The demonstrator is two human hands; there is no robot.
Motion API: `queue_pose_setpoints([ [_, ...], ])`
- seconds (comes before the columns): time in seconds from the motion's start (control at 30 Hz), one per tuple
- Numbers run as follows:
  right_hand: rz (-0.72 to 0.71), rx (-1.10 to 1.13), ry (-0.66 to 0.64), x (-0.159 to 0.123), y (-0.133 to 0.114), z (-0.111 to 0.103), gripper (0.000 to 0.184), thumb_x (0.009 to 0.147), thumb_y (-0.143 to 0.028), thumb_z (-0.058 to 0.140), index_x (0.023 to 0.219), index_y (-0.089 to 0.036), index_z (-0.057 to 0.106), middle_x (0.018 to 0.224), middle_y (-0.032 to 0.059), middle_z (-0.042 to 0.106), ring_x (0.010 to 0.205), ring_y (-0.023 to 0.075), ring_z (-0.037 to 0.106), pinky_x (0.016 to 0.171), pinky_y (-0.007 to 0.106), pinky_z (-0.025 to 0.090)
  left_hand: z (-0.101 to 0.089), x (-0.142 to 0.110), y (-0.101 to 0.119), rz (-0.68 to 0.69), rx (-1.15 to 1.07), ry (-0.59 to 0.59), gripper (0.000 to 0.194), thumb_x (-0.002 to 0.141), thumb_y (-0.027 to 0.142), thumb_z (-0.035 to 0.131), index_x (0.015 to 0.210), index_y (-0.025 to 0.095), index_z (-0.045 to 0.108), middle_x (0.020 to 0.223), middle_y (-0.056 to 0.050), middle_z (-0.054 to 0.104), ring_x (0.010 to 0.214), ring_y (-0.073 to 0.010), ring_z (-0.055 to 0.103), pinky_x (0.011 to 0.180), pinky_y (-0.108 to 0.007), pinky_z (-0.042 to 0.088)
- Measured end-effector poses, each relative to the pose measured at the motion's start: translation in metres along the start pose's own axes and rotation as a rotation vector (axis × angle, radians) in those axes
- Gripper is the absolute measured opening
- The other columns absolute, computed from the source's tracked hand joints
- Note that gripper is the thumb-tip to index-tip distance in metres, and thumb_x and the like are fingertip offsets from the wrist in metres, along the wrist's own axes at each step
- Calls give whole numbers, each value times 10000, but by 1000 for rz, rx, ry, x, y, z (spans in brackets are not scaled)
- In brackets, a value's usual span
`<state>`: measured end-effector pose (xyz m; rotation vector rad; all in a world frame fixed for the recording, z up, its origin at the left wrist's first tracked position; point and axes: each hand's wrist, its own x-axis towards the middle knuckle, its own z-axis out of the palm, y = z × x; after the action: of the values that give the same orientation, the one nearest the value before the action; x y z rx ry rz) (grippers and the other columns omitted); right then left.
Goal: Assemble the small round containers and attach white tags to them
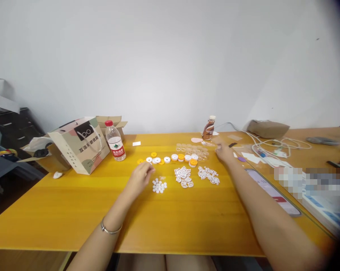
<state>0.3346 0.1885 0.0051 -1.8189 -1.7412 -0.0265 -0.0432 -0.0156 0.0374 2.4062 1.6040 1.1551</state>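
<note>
My left hand (pixel 139 177) is over the table, its fingers pinched together; whatever may be between them is too small to make out. Beside it lie small white discs (pixel 159 185) in a loose cluster. Just beyond the fingers, white wheel-like rings (pixel 156 160) and yellow ones (pixel 153 154) form a row, with stacked white and yellow pieces (pixel 181 157) farther right. My right hand (pixel 223 151) reaches to the right of several clear plastic rings (pixel 202 153); motion blurs its fingers. White lacy cut-out pieces (pixel 183 176) sit in two piles between the arms.
A paper bag (pixel 83 150) and a water bottle (pixel 116 145) stand at the left. A brown drink bottle (pixel 209 128) stands at the back, near a pink flat piece (pixel 196 140). Right of my right arm are a phone (pixel 274 192), white cables (pixel 260 141) and a brown pouch (pixel 267 128).
</note>
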Motion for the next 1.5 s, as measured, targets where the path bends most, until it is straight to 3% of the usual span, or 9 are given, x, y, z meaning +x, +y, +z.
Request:
queue_pose_setpoints([
  [0.07, 27, -27, 9, -3, 1, -2, 344, 721, -182, 469, 1043, -76, 528, 954, 188, 598, 888, 256, 548, 744, 331, 401, -4, 2, -11, -150, 73, -35, 106, 816, 163, 416, 764, 172, 508, 757, -31, 549, 716, -149, 509, 666, -252, 393],
  [0.27, 105, -13, 90, -8, -8, -40, 298, 706, -382, 543, 862, -128, 528, 831, 126, 605, 748, 230, 544, 617, 296, 378, -4, -2, -30, -432, 259, -398, 78, 750, 121, 483, 755, 166, 548, 833, -61, 619, 803, -194, 571, 672, -252, 375],
  [0.43, -4, 176, 79, -39, -60, -68, 415, 637, -582, 551, 682, -180, 461, 627, 32, 553, 570, 163, 495, 529, 259, 338, 0, -2, -34, -482, 325, -386, 91, 768, 191, 501, 841, 170, 550, 860, -86, 624, 804, -217, 582, 648, -262, 376],
  [0.53, -109, 301, -34, -72, -101, -72, 418, 632, -591, 556, 634, -193, 429, 573, 2, 530, 526, 139, 478, 500, 238, 320, 0, -1, -28, -420, 305, -260, 152, 789, 292, 505, 848, 162, 556, 841, -89, 617, 772, -211, 576, 655, -274, 389],
  [0.63, -226, 438, -198, -108, -138, -66, 376, 676, -561, 535, 666, -197, 438, 565, -13, 536, 516, 133, 493, 485, 224, 324, 4, -3, -9, -205, 139, -159, 215, 808, 348, 491, 896, 166, 563, 836, -68, 614, 794, -186, 563, 727, -277, 402],
  [0.8, -335, 570, -369, -160, -174, -48, 302, 714, -492, 530, 712, -204, 438, 545, -34, 524, 485, 115, 473, 460, 209, 314, 25, -11, 29, -39, -130, -191, 366, 734, 432, 577, 995, 175, 561, 874, -47, 614, 817, -168, 545, 752, -261, 404],
  [0.93, -374, 634, -421, -180, -176, -37, 269, 731, -447, 536, 723, -207, 416, 534, -51, 499, 477, 101, 443, 461, 203, 309, 37, -15, 37, -69, -155, -245, 258, 733, 401, 566, 749, 144, 589, 672, -7, 577, 621, -120, 501, 597, -210, 375],
  [1.23, -405, 753, -512, -193, -170, -31, 232, 776, -405, 503, 766, -204, 388, 540, -70, 447, 481, 88, 412, 474, 198, 307, 40, -18, 39, -25, -189, -251, 164, 680, 257, 572, 585, 126, 543, 542, 40, 443, 519, -71, 373, 498, -178, 276],
  [1.5, -735, 742, -541, -187, -162, -47, 217, 803, -310, 456, 976, -186, 416, 872, 43, 519, 745, 143, 488, 671, 265, 391, 38, -20, 41, -17, -315, -313, 109, 688, 211, 534, 650, 116, 570, 543, 40, 461, 510, -69, 380, 485, -170, 281],
])
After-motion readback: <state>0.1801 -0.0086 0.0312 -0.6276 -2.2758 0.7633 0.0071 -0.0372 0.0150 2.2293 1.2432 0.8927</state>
